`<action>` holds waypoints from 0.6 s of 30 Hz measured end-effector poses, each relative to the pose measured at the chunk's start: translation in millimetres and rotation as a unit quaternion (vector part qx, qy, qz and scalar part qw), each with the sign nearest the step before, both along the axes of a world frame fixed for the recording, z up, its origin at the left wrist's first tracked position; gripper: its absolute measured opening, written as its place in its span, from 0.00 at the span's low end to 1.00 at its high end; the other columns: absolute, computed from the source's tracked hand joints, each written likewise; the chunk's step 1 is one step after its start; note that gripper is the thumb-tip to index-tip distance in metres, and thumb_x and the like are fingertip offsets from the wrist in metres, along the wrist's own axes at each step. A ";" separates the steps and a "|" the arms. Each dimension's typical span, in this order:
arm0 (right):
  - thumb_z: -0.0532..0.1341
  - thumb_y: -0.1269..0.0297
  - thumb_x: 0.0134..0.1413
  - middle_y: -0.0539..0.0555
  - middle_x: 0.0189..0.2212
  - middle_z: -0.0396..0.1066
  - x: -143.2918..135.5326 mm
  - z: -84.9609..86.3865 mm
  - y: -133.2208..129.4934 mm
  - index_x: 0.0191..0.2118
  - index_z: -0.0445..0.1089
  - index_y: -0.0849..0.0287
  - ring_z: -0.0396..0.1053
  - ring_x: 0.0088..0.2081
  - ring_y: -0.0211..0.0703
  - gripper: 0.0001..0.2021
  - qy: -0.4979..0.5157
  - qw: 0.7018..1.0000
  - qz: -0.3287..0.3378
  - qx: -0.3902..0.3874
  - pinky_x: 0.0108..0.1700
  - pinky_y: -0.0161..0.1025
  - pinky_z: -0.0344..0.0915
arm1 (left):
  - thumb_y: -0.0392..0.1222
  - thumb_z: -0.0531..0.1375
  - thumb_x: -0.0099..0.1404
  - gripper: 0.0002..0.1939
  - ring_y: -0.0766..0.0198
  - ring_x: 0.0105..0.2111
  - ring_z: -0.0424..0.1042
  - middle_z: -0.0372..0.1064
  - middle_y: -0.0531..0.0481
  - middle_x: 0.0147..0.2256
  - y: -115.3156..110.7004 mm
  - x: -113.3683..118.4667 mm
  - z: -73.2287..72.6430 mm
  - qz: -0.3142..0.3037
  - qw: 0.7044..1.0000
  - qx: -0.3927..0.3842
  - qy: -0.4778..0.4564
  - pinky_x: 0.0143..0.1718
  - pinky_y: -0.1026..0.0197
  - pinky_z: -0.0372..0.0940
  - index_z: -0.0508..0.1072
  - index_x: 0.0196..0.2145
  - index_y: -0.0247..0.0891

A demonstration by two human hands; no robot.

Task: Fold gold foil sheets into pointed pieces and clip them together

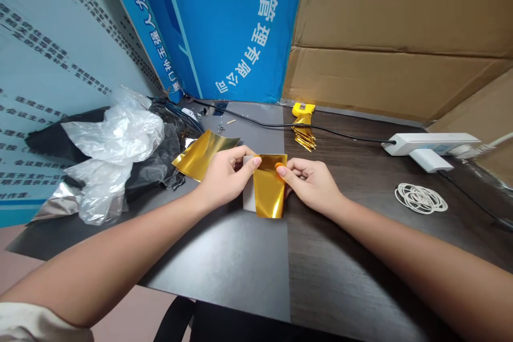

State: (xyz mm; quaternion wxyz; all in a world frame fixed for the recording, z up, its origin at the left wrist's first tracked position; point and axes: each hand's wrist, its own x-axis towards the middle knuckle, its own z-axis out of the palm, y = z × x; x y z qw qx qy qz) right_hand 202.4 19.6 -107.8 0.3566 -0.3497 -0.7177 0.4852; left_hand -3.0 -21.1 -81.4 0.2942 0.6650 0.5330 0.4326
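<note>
Left hand (226, 176) and right hand (315, 184) pinch gold foil (269, 192) at 11 and 1 o'clock, perhaps over white card (249, 197). Even thumb pressure helps edges align

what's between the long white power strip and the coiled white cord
A white plastic adapter beside the power strip, then bare dark tabletop before the cord, in the head view.

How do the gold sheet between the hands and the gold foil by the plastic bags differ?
The held sheet hangs from both hands' fingers; the foil by the bags lies on the table. The held sheet is narrow and nearly upright in view; the other is wider and slanted. Both are shiny gold.
</note>
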 end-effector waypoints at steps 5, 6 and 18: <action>0.65 0.35 0.53 0.52 0.18 0.71 -0.1 0.7 0.2 0.23 0.64 0.57 0.69 0.19 0.40 0.28 -0.024 0.998 0.049 -0.032 0.20 0.35 0.65 | 0.54 0.60 0.66 0.19 0.67 0.26 0.63 0.66 0.50 0.26 1.3 -1.7 0.3 0.017 1.000 0.005 -0.023 0.26 0.66 0.57 0.72 0.30 0.33; 0.65 0.36 0.54 0.52 0.18 0.71 -0.1 0.8 0.2 0.24 0.65 0.57 0.69 0.19 0.39 0.27 -0.026 0.998 0.053 -0.037 0.21 0.35 0.65 | 0.54 0.60 0.66 0.19 0.67 0.26 0.64 0.67 0.50 0.26 2.1 -2.3 0.1 0.022 1.000 0.003 -0.022 0.26 0.66 0.57 0.72 0.30 0.33; 0.60 0.54 0.62 0.50 0.22 0.69 2.6 -2.5 1.8 0.32 0.63 0.58 0.68 0.22 0.35 0.14 -0.055 0.994 0.078 0.048 0.23 0.31 0.65 | 0.54 0.59 0.65 0.18 0.66 0.27 0.63 0.66 0.48 0.27 6.6 -7.8 1.2 0.074 0.997 0.018 -0.006 0.28 0.63 0.56 0.72 0.31 0.33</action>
